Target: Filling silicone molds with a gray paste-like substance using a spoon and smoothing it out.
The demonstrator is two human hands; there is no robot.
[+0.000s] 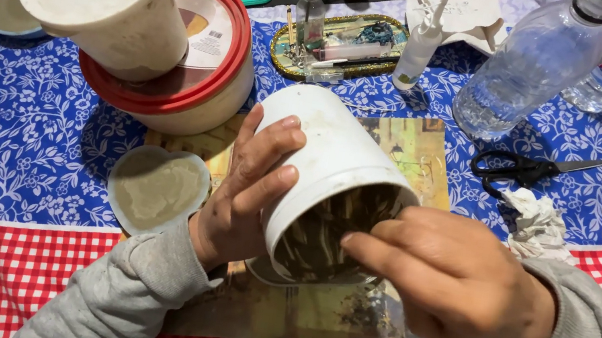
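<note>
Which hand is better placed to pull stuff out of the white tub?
Right. The right hand already has fingers at the tilted tub's open mouth; the left hand grips its side, steadying it.

White plastic tub (325,173), tipped on its side, open mouth toward the camera, soiled inside, held above a printed board, steadied between two hands

Table w/ blue floral cloth (25,115): scissors (525,167), crumpled tissue (540,225), water bottle (526,64), heart-shaped dish (155,189), printed picture sheet (416,160).
</note>
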